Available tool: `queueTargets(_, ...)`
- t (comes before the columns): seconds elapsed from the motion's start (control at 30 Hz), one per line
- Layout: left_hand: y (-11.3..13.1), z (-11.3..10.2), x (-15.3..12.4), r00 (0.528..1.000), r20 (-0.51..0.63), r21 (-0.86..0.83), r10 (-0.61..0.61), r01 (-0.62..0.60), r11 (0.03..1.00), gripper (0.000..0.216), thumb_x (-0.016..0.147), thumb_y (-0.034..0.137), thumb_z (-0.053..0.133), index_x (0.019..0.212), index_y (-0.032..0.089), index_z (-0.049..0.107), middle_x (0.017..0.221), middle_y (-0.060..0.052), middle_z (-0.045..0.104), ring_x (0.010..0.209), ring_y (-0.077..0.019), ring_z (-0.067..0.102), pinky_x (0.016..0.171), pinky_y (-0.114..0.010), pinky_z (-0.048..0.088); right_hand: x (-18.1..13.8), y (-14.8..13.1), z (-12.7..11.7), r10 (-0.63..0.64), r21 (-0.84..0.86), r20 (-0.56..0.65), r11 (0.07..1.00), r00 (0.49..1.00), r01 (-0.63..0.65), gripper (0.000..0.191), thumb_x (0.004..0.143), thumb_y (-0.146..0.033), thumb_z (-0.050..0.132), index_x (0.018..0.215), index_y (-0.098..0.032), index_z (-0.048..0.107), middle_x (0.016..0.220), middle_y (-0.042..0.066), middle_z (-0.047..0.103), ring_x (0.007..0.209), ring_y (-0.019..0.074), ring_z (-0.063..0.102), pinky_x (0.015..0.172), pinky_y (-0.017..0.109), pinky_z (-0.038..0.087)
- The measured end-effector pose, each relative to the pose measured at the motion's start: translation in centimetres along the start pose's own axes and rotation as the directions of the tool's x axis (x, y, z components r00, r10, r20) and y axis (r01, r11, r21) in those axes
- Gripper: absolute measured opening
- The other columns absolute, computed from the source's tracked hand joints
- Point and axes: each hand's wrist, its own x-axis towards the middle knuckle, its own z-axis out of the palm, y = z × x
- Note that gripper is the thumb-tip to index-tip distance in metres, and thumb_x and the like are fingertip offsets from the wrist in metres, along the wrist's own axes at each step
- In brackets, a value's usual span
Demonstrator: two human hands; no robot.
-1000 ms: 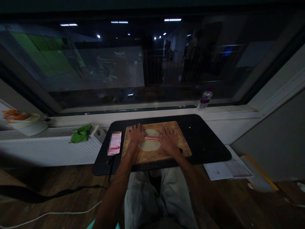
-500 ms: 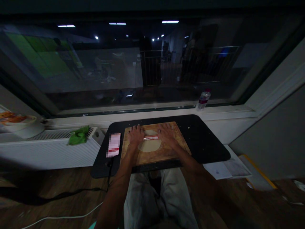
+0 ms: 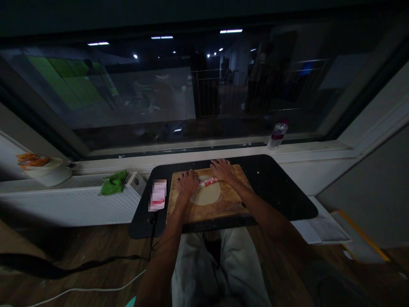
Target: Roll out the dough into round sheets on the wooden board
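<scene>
A flat, pale round of dough [image 3: 206, 197] lies on a wooden board [image 3: 234, 201]. Across the dough's far part rests a rolling pin [image 3: 208, 182], its middle covered in white and red print. My left hand [image 3: 188, 183] is closed over the pin's left end, fingers pointing away from me. Over the right end, my right hand [image 3: 223, 170] grips with bent fingers, farther from me than the left. The pin slants, its right end farther off. Both ends are hidden under my palms.
The board lies on a black table [image 3: 281, 200]. Left of it is a partly blurred pink-and-white packet [image 3: 159, 195]. A water bottle [image 3: 277, 135] stands on the windowsill. A green cloth [image 3: 114, 182] and a white bowl [image 3: 49, 172] sit on the radiator [image 3: 105, 209].
The rolling pin has turned from nearly level to a slant. My right hand has moved away from me and the left slightly nearer. The whole view has shifted a little.
</scene>
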Motion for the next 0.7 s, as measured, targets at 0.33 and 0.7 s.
queueTargets(0.33, -0.1, 0.1, 0.0, 1.0, 0.017, 0.014, 0.008, -0.008, 1.0, 0.051, 0.117, 0.035, 0.038, 0.159, 0.019, 0.064, 0.157, -0.022, 0.07, 0.145, -0.0373, 0.065, 0.118, -0.055, 0.052, -2.2, 0.8, 1.5, 0.035, 0.003, 0.019, 0.999, 0.999, -0.035, 0.063, 0.117, -0.033, 0.042, 0.178, -0.02, 0.048, 0.178, 0.017, 0.053, 0.166, 0.0336, 0.042, 0.137, 0.051, 0.028)
queueTargets(0.7, -0.2, 0.6, -0.2, 0.996, -0.041, 0.015, 0.084, -0.083, 0.996, 0.051, 0.116, 0.033, 0.04, 0.157, 0.019, 0.067, 0.156, -0.019, 0.071, 0.142, -0.0369, 0.066, 0.118, -0.053, 0.051, -9.2, -0.9, 3.0, 0.144, 0.049, -0.185, 0.989, 0.972, -0.137, 0.051, 0.115, -0.027, 0.045, 0.161, -0.021, 0.066, 0.158, 0.016, 0.071, 0.142, 0.0324, 0.063, 0.12, 0.045, 0.049)
